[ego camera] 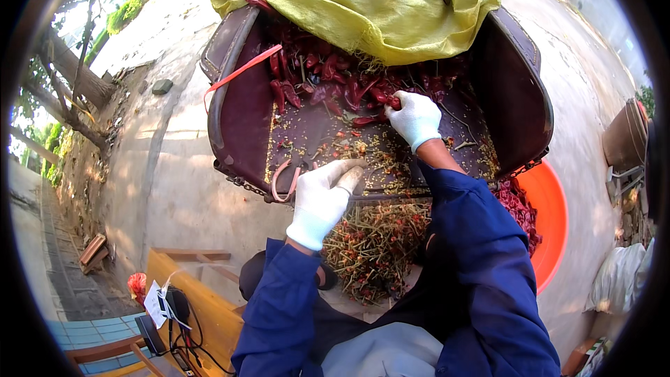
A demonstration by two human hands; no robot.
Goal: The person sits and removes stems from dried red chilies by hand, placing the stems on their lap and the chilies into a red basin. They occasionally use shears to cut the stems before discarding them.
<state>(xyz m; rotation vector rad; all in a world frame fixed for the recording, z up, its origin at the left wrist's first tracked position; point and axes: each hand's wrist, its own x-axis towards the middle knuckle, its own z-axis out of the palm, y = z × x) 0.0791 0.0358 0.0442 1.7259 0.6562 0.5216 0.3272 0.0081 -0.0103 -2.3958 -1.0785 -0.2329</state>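
My right hand (416, 118), in a white knit glove, grips a dried red chili pepper (394, 102) at the front of a pepper pile (335, 76) in a dark maroon cart bed (243, 110). My left hand (324, 196), gloved too with soiled fingertips, hovers over the bed's near edge. Its thumb and forefinger are slightly apart, and I see nothing between them. Beside it are pink looped handles (282, 180), seemingly of scissors; the rest is hidden. Seeds and stem bits (361, 146) litter the bed floor. Below the edge, between my legs, lies a heap of pepper stems (377, 251).
A yellow woven sack (387, 10) covers the back of the pile. An orange basin (555, 230) with red peppers (515, 209) stands by my right arm. A red strap (246, 70) hangs over the left wall. A wooden bench (209, 309) bearing cables and devices is lower left.
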